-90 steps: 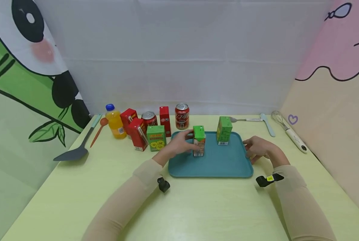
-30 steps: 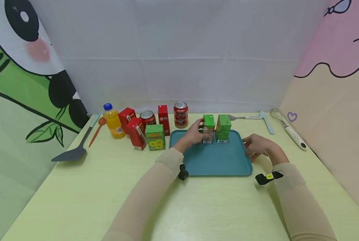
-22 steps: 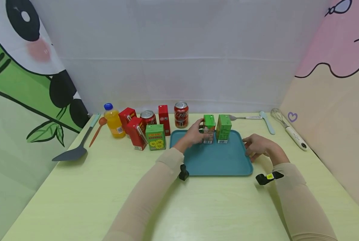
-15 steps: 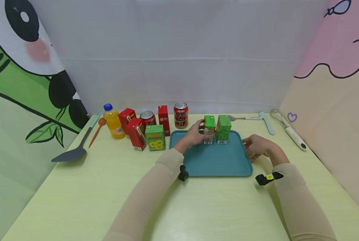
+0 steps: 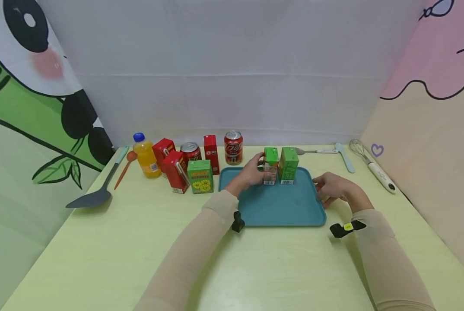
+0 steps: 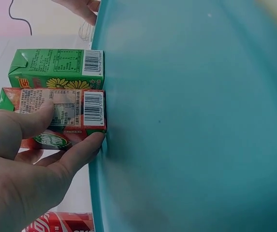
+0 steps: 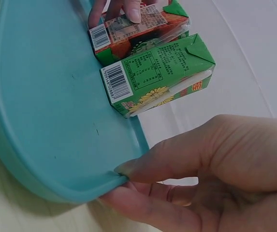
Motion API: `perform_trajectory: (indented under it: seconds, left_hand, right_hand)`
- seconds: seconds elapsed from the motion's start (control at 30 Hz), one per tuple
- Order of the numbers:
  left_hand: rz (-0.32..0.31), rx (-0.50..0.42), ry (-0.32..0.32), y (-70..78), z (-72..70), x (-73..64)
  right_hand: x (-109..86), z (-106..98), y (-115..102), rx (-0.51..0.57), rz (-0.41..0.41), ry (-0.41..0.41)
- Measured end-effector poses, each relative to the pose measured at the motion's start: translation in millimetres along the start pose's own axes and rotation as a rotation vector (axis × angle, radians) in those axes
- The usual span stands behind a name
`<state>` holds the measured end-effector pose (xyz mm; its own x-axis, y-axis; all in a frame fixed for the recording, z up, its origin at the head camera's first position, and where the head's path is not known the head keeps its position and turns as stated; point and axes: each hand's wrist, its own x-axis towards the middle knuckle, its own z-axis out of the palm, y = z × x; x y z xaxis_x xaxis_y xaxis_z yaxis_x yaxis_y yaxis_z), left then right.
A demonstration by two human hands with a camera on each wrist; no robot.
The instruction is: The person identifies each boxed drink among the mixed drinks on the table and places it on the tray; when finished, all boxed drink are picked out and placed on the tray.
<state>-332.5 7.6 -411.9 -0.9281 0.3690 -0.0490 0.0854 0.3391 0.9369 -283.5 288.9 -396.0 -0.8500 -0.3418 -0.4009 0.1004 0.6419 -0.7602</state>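
A blue-green tray [image 5: 282,207] lies on the table. Upright near its back edge stands a juice box [image 5: 271,156] with a green top and red-and-brown sides. My left hand [image 5: 250,173] holds that box from the left, thumb on its near face and fingers around its far side. Close beside it on the right stands a green drink carton [image 5: 288,164] with yellow flowers on it, on the tray too. In the right wrist view my right hand [image 7: 215,169] pinches the tray's rim, thumb over the edge and fingers beneath.
Left of the tray stand another green carton [image 5: 201,177], several red cartons [image 5: 176,172], two cola cans [image 5: 233,149] and an orange drink bottle [image 5: 146,157]. A spatula [image 5: 96,198] and red spoon [image 5: 125,168] lie far left; a fork [image 5: 317,151], pale-blue utensil [image 5: 345,159] and whisk [image 5: 376,170] back right.
Since three seconds ago my left hand has moved the juice box right and back on the tray, up beside the green carton. Over the last second both hands stay put.
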Motion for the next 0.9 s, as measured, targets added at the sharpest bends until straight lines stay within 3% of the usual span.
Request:
perform_trajectory:
  seconds: [0.27, 0.47, 0.7, 0.9]
  left_hand:
    - [-0.070, -0.051, 0.010, -3.8, -5.0, -7.0]
    - [-0.081, -0.068, 0.012, 0.9, -10.8, -24.0]
    - [-0.024, -0.093, -0.032, 7.0, -26.7, -54.0]
    - [0.070, -0.007, 0.002, 12.0, -41.3, -83.3]
  right_hand:
    - [1.2, 0.2, 0.2, -0.006, 0.006, -0.012]
    - [0.6, -0.2, -0.7, -0.012, 0.016, -0.001]
    - [0.2, 0.4, -0.7, -0.012, 0.011, -0.005]
    - [1.7, -0.2, 1.2, 0.000, -0.001, -0.005]
